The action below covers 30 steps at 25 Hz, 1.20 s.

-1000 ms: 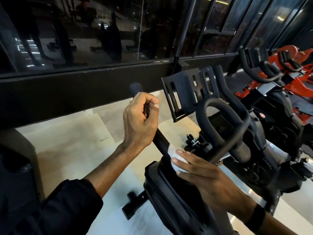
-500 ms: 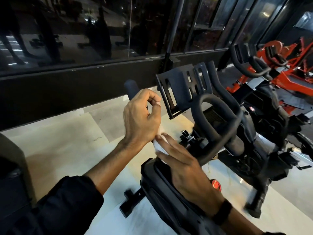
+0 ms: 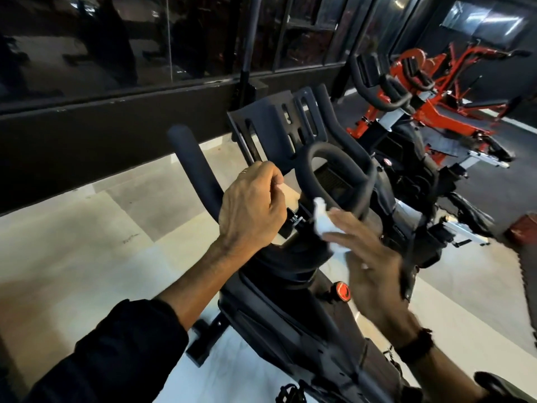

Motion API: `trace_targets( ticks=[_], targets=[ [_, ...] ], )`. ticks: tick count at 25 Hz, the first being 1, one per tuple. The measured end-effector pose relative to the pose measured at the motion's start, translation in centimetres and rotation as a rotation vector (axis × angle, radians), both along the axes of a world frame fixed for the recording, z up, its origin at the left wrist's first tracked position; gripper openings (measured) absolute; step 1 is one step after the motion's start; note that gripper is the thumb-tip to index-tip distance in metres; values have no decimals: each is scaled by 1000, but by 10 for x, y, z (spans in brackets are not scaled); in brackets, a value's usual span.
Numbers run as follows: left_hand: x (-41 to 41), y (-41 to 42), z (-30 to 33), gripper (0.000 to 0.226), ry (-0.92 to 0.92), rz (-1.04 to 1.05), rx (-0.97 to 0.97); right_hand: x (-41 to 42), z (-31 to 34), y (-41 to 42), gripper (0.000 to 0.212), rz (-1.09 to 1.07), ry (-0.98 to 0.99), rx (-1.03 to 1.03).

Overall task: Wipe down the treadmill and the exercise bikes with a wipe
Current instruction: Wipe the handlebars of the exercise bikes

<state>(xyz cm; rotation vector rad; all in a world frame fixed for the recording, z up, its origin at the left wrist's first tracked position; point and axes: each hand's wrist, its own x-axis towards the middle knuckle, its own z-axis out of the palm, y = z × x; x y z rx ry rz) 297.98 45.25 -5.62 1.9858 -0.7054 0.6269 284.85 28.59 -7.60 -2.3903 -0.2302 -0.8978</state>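
Note:
A black exercise bike [image 3: 290,321] stands right in front of me. My left hand [image 3: 252,207] has its fingers curled round the lower part of the bike's left handlebar horn [image 3: 191,161]. A crumpled white wipe [image 3: 325,225] is held in my right hand [image 3: 374,266], just below the looped centre grip [image 3: 319,149]; this hand is blurred. Above the grip rises the slotted black device holder [image 3: 270,123]. A red knob [image 3: 340,289] shows on the frame beside my right wrist.
A second black bike [image 3: 412,170] stands close on the right, with an orange machine [image 3: 436,94] behind it. A dark glass wall [image 3: 145,53] with a black sill runs along the far side. Pale floor tiles [image 3: 87,228] lie to the left.
My left hand slid down the left handlebar horn toward its base. My right hand moved the wipe from the stem beside the left hand to the right, under the looped grip.

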Motion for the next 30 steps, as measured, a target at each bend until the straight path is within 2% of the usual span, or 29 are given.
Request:
trace_targets(
  ticks=[2, 4, 7, 10, 12, 15, 17, 19, 21, 25, 27, 30],
  targets=[
    [1, 3, 0, 11, 5, 25, 11, -1, -15, 36, 37, 169, 68, -131],
    [0, 6, -1, 11, 0, 33, 77, -9, -32, 31, 31, 256, 61, -189],
    [-4, 8, 1, 10, -2, 80, 190, -5, -28, -21, 31, 256, 73, -97],
    [-5, 8, 2, 10, 25, 109, 229, 12, -18, -56, 43, 207, 5, -202],
    [-6, 4, 5, 11, 49, 132, 259, 24, -11, -66, 42, 134, -51, -225],
    [-9, -1, 9, 10, 68, 206, 283, 37, -19, -69, 38, -3, -133, -62],
    [-9, -3, 9, 10, 84, 252, 291, 35, -35, -53, 35, -42, -76, 98],
    [-12, -8, 10, 11, 101, 305, 318, 26, -51, -37, 33, 20, -65, 165],
    [-13, -14, 12, 13, 149, 379, 324, 15, -59, -18, 36, 118, -84, 133],
    [-21, -32, 14, 16, 278, 481, 202, -1, -58, 10, 44, 363, -107, 24],
    [-31, -48, 12, 16, 331, 477, 118, -7, -57, 1, 46, 413, -136, 12],
    [-46, -74, 4, 15, 289, 452, 129, -7, -48, -41, 34, 341, -171, 230]
  ],
)
